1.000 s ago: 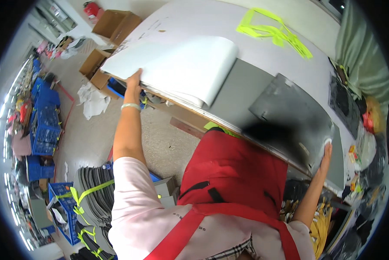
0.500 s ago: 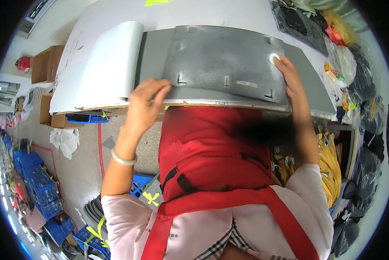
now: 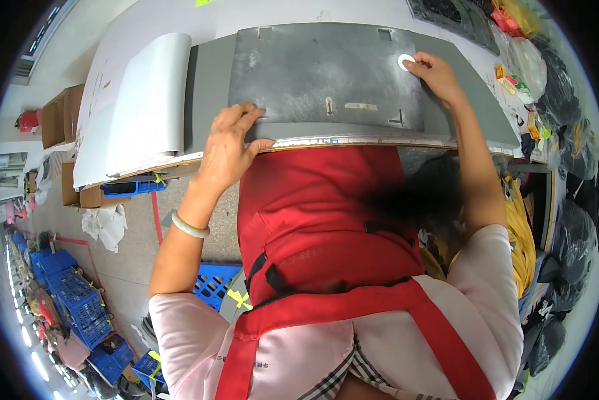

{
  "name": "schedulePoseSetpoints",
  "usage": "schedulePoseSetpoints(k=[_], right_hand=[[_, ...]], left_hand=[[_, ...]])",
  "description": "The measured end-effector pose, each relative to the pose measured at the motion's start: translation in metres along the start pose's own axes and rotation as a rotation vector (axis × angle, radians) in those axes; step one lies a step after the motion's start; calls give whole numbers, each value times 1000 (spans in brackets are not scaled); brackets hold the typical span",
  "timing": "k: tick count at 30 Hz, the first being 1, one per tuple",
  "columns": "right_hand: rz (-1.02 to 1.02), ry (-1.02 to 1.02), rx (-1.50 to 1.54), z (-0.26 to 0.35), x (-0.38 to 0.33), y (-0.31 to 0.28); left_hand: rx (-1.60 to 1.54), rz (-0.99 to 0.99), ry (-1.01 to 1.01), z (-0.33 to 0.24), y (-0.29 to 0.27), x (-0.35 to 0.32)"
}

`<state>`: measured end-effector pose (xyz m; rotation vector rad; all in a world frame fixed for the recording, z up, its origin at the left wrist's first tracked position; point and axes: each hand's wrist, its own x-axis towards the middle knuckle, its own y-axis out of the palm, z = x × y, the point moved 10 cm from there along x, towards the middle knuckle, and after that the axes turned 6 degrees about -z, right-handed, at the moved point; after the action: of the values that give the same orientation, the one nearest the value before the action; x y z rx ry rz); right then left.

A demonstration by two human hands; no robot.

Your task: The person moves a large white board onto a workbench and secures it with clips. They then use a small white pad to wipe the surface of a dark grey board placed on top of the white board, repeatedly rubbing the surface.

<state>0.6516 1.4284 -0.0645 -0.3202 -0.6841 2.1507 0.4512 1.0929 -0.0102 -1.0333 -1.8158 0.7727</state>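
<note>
Left hand [image 3: 229, 143], fingers spread, pressed on dark template plate [image 3: 326, 77] lying over grey fabric [image 3: 209, 87] at table edge [image 3: 353, 143]; right hand [image 3: 436, 72] pinching white chalk disc [image 3: 405, 62]. Likely risk: plate sliding, smearing marks.

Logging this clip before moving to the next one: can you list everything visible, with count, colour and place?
Dark grey metal template plate: one, on the table, under both hands.
Grey fabric sheet: one, beneath the plate.
White rolled paper sheet: one, table's left part.
White round chalk piece: one, at right fingertips.
White work table: one, bare strip at top.
Blue plastic crates: several, floor lower left.
Cardboard boxes: a few, brown, left floor.
Black bags: several, right edge.
Red apron: one, on the person.
Green bangle: one, left wrist.
Left hand: on plate's near edge.
Right hand: on plate's far right corner.
</note>
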Motion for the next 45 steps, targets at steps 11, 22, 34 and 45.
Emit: schedulePoseSetpoints(k=[11,22,34,45], right_hand=[[26,26,-18,4,-5,9],[10,-6,-6,7,-9,9],[-58,-36,-79,12,-13,7],[-142,-97,-168,16,-15,5]], left_hand=[[-31,26,4,-1,6,-1],[-26,-18,39,-4,6,-5],[-14,-38,44,-6,8,-5],[-9,-40,55,-11,8,-4]])
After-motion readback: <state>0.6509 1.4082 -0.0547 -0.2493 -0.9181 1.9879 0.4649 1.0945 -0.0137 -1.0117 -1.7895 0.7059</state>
